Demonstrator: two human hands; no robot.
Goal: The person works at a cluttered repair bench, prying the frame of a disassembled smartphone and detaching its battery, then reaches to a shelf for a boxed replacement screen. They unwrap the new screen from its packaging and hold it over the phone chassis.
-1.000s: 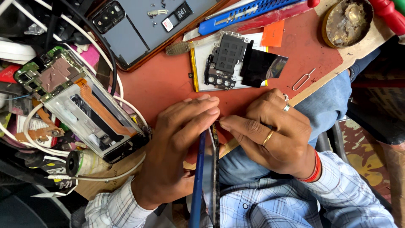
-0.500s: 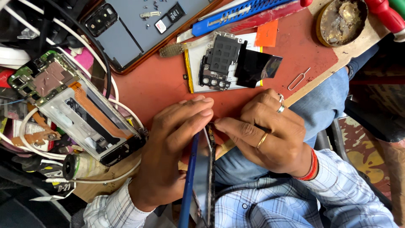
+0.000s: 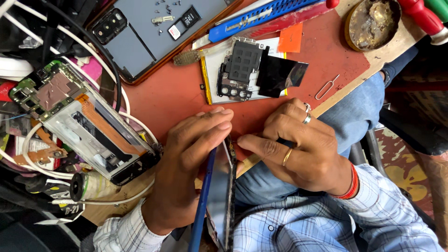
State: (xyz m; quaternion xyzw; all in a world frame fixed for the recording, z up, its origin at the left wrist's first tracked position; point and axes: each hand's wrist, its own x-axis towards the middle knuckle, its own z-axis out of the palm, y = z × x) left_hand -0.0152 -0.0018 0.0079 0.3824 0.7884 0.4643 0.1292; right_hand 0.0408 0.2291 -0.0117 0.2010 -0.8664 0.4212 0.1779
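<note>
The left hand point(image 3: 186, 172) clamps the blue-edged, dark-glass phone body point(image 3: 219, 196), which stands on edge at the near rim of the red work mat point(image 3: 177, 93), fingers laid flat over its upper end. The right hand point(image 3: 303, 149), with rings and a red thread at the wrist, is pinched together at the phone's top corner, fingertip touching the frame; whether it holds a small tool there I cannot tell.

Held upright over the lap, the phone could slip off the mat's edge if the left grip loosens, and hard prying at the corner could crack the glass.

Just beyond the hands lies a white-and-yellow flat battery pack point(image 3: 212, 74) with a grey metal shield point(image 3: 240, 65) and a black film sheet point(image 3: 280, 74) on it. An orange square sticker point(image 3: 290, 38) sits far right of it, near a bent-wire ejector pin point(image 3: 326, 87). At left lies an opened phone chassis point(image 3: 88, 128); far left, a grey back cover point(image 3: 154, 32) bears loose screws and small white-and-black cards.
</note>
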